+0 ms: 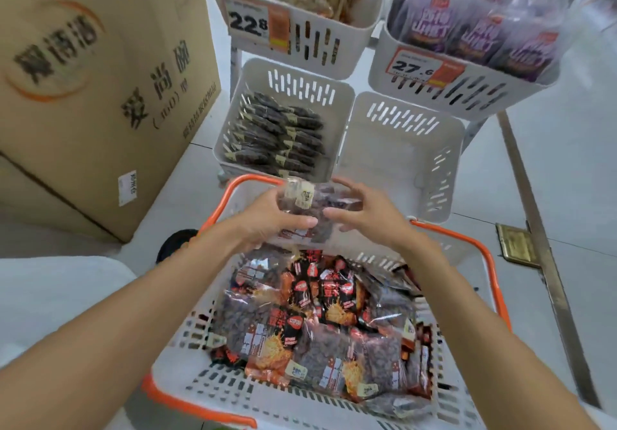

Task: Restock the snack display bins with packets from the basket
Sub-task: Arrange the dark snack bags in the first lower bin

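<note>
Two hands, left [267, 219] and right [370, 214], close their fingers around one clear packet [317, 209] of dark snacks, held above the far rim of the orange-handled basket [213, 373] full of similar packets. Beyond it, one lower bin [283, 129] is half filled, its neighbour [400, 159] bare. A cardboard box [93, 96] stands left on the pale floor.

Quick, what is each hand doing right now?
Left hand: closed on a clear packet of dark snacks, above the basket.
Right hand: holding the same packet from its other side.
</note>
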